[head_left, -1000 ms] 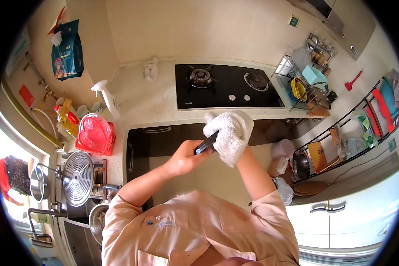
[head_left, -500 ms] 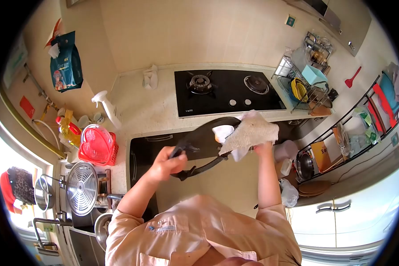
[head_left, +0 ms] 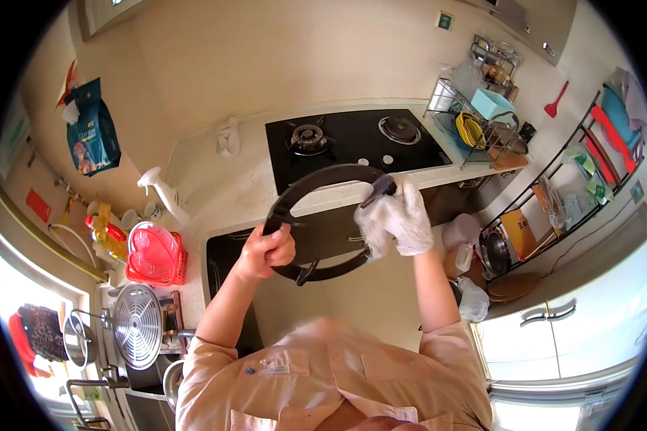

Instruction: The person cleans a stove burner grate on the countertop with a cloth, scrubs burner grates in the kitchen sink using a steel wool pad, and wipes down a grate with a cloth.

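I hold a black metal ring, a stove pan support point(head_left: 322, 176), upright in front of me above the counter edge. My left hand point(head_left: 266, 250) grips its lower left rim. My right hand point(head_left: 402, 219) is wrapped in a white cloth point(head_left: 395, 215) and presses the cloth against the ring's right side. The black gas hob point(head_left: 352, 140) lies on the counter behind the ring, with two burners showing.
A white spray bottle point(head_left: 164, 194) and a red basket point(head_left: 153, 253) stand on the counter at left, above a steel rack point(head_left: 136, 325) by the sink. A dish rack point(head_left: 474, 126) sits right of the hob. Wire shelves point(head_left: 553, 208) line the right wall.
The ring has turned from edge-on to face-on and risen. My cloth-covered right hand has slid down to its right rim. The view has tilted slightly.
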{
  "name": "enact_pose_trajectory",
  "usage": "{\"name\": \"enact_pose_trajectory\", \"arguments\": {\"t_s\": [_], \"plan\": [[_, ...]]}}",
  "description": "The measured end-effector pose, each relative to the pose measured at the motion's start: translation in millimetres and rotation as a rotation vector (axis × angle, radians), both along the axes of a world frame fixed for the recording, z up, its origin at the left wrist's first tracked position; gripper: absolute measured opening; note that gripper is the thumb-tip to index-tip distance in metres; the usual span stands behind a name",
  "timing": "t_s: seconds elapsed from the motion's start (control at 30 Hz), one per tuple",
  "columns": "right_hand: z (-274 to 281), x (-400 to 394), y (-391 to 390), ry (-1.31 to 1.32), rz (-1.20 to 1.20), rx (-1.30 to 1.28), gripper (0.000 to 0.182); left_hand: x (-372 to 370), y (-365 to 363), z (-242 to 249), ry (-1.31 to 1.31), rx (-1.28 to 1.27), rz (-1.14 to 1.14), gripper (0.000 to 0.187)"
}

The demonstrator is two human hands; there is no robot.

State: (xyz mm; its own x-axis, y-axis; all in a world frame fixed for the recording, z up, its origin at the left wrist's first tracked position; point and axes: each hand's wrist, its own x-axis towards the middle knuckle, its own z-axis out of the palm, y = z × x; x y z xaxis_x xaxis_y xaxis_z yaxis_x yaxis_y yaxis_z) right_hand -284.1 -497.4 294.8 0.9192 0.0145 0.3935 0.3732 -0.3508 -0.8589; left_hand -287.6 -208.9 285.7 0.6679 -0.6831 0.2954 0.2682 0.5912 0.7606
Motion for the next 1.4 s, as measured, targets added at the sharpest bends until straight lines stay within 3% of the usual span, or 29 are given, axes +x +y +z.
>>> {"name": "enact_pose_trajectory", "arguments": {"t_s": [0.07,0.13,0.2,0.27,0.33,0.37,0.47,0.5,0.63,0.67,0.7,0.77,0.8,0.87,1.0,1.03,1.07,1.13,1.2,1.3,1.33,1.4], "plan": [[-6.9,9.2,6.0,0.043,-0.026,0.116,0.026,2.9,-1.7,1.1,-0.035,0.053,0.017,0.032],[-7.2,2.2,8.7,0.159,0.107,0.718,0.022,2.4,-2.3,3.7,-0.013,0.087,0.062,0.034],[-25.9,8.5,-7.0,0.007,0.047,0.640,0.026,2.1,-3.2,2.6,0.080,0.055,0.060,0.036],[-58.5,18.4,-27.1,-0.137,-0.011,0.568,0.030,-1.4,-10.1,-5.8,0.000,0.020,0.084,0.038],[-64.2,13.2,-32.1,-0.093,0.262,0.899,0.028,-5.2,-13.1,-9.4,-0.083,-0.012,0.078,0.041],[-60.8,7.3,-33.0,0.034,0.575,1.250,0.025,-6.7,-13.4,-9.4,-0.065,-0.032,0.072,0.042],[-20.2,-13.9,-7.7,0.166,0.201,0.657,0.025,-10.5,-15.9,-12.5,0.002,-0.105,0.106,0.042],[-30.1,-20.2,-7.7,0.252,0.476,0.915,0.026,-9.6,-17.8,-15.2,0.033,-0.150,0.115,0.041],[-54.0,-31.8,18.1,0.048,0.595,1.200,0.054,2.6,-28.6,-11.8,0.062,-0.307,0.124,0.038],[-70.8,-34.6,24.9,0.055,0.250,1.279,0.057,4.3,-31.4,-11.6,0.065,-0.330,0.125,0.038],[-63.2,-42.0,27.8,-0.052,0.539,1.259,0.059,5.1,-34.0,-10.6,0.069,-0.350,0.125,0.038],[-91.9,-45.5,46.7,0.086,0.199,1.231,0.056,8.3,-42.3,-6.8,0.087,-0.422,0.100,0.038],[-97.0,-39.8,52.6,0.065,0.307,1.261,0.054,10.9,-45.6,-8.2,0.091,-0.451,0.093,0.038],[-79.1,-42.3,42.8,0.020,0.127,1.156,0.057,11.3,-51.7,-11.4,0.083,-0.506,0.081,0.037],[-31.3,-41.5,24.1,-0.239,0.087,0.949,0.071,5.7,-46.0,-17.4,0.187,-0.539,0.027,0.037],[-35.3,-44.1,24.6,-0.226,-0.121,0.778,0.072,4.6,-45.6,-18.1,0.184,-0.548,0.035,0.037],[-29.0,-59.0,31.9,-0.112,-0.287,0.499,0.073,3.7,-46.4,-16.8,0.179,-0.561,0.042,0.037],[-53.7,-76.0,32.3,0.283,-0.284,0.101,0.063,5.6,-47.3,-15.1,0.165,-0.594,0.043,0.036],[-79.5,-71.3,42.3,-0.135,-0.403,-0.265,0.059,4.7,-47.1,-7.1,0.177,-0.557,0.139,0.036],[-112.0,-52.7,29.1,-0.710,-0.524,-0.440,0.062,4.2,-39.5,0.3,0.160,-0.538,0.165,0.034],[-114.2,-43.1,13.6,-0.859,-0.636,-0.606,0.061,5.2,-36.6,1.2,0.126,-0.541,0.132,0.034],[-96.7,-40.3,12.1,-0.884,-0.609,-0.678,0.056,1.9,-36.1,5.8,0.056,-0.520,0.119,0.032]]}}
